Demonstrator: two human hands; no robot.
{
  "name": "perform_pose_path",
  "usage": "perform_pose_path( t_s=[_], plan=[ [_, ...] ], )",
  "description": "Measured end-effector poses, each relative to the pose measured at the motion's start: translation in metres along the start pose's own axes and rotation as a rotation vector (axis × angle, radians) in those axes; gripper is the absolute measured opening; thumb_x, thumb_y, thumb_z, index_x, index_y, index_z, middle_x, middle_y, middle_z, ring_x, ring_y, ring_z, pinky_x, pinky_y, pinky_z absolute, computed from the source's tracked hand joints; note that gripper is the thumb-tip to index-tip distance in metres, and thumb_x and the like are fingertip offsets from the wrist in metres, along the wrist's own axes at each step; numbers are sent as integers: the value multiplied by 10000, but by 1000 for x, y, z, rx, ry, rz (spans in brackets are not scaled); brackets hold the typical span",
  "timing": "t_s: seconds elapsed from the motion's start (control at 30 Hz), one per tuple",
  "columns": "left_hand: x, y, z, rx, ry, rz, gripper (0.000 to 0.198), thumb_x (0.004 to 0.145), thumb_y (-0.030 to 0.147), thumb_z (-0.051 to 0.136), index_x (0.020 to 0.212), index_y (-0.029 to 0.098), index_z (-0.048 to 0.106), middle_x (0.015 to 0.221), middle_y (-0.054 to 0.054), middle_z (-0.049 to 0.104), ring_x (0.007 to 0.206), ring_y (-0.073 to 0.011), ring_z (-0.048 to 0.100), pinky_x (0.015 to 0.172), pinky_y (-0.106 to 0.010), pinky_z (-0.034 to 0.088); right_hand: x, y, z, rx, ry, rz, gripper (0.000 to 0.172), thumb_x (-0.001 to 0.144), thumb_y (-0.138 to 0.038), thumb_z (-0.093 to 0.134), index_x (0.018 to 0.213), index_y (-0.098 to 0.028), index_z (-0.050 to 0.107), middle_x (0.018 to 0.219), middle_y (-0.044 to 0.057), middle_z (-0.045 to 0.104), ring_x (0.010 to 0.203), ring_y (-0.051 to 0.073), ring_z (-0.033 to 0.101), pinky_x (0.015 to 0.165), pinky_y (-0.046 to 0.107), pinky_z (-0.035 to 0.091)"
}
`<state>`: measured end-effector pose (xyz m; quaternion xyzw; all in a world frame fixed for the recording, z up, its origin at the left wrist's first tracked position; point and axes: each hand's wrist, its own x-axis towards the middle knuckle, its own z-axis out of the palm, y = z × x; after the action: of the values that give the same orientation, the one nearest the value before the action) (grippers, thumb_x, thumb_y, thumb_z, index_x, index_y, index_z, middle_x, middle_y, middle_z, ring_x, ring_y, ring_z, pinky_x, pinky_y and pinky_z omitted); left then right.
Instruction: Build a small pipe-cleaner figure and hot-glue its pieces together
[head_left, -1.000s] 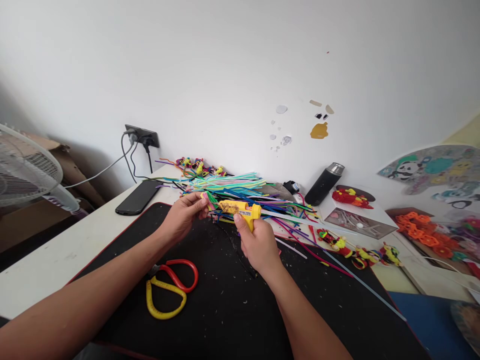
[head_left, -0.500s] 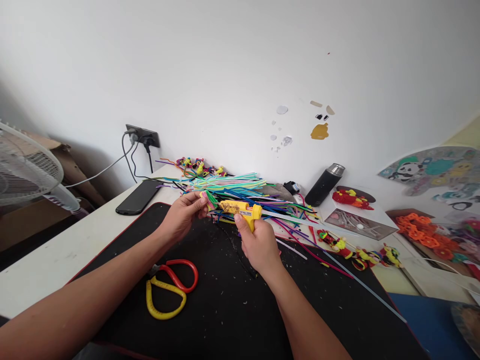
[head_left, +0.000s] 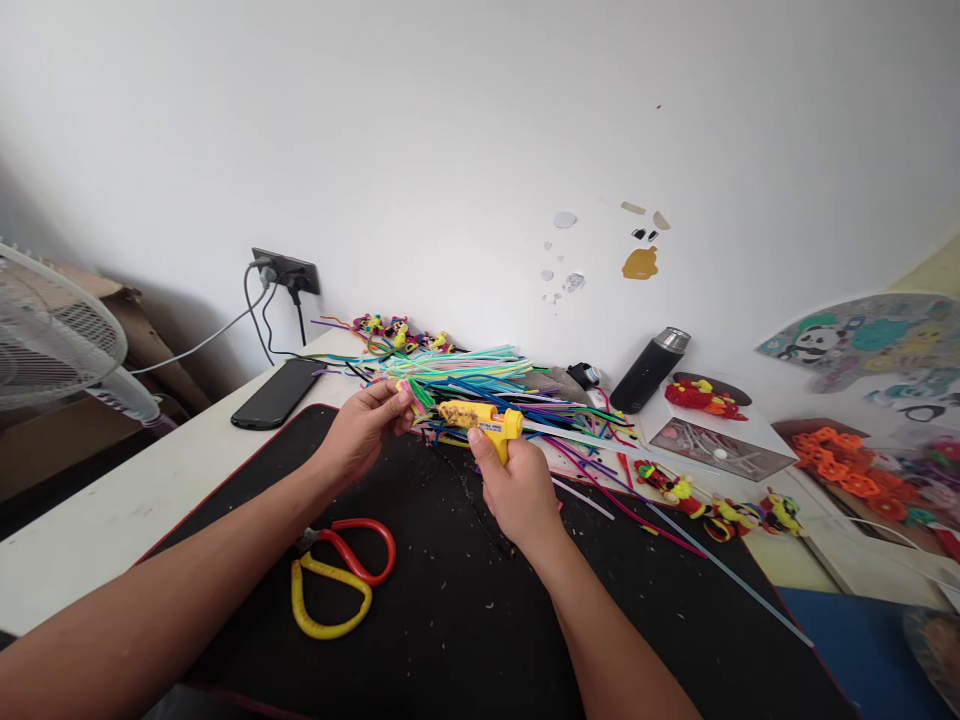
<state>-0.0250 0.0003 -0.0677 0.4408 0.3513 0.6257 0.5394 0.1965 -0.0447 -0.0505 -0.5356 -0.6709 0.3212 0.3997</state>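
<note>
My right hand is wrapped round the handle of a yellow hot glue gun, its nozzle pointing left and a long pale glue stick reaching out of its back. Between the thumb and fingers of my left hand is a small green and pink pipe cleaner piece. The gun's nozzle is right beside that piece; whether they touch I cannot tell. Below my left forearm, scissors with one red and one yellow handle lie on the black mat; their blades are mostly hidden by the arm.
Behind my hands lies a heap of colourful pipe cleaners. A phone rests at left, near a wall socket with cords. To the right are a black flask, a box and several pipe cleaner figures. A fan stands far left.
My left hand has shifted very slightly left with the pipe cleaner piece, widening the gap to the nozzle a little. My right hand and the glue gun stay almost still.
</note>
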Motion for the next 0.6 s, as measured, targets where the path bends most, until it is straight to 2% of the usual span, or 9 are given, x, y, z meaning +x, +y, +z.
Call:
perform_pose_path(
  t_s=[0.37, 0.6],
  plan=[
    [1, 0, 0, 15, 24, 16, 379, 751, 477, 916, 721, 151, 724, 656, -14, 617, 589, -112, 490, 551, -252, 368, 1, 2, 0, -18, -31, -4, 568, 992, -698, 483, 661, -239, 529, 404, -28, 428, 417, 162, 457, 444, 273, 296],
    [1, -3, -2, 27, 18, 7, 374, 752, 481, 917, 740, 159, 727, 673, -15, 630, 591, -112, 490, 551, -251, 364, 2, 6, 3, 51, -7, -22, 564, 982, -709, 490, 772, -204, 626, 423, -43, 432, 423, 157, 455, 444, 267, 301]
  ],
)
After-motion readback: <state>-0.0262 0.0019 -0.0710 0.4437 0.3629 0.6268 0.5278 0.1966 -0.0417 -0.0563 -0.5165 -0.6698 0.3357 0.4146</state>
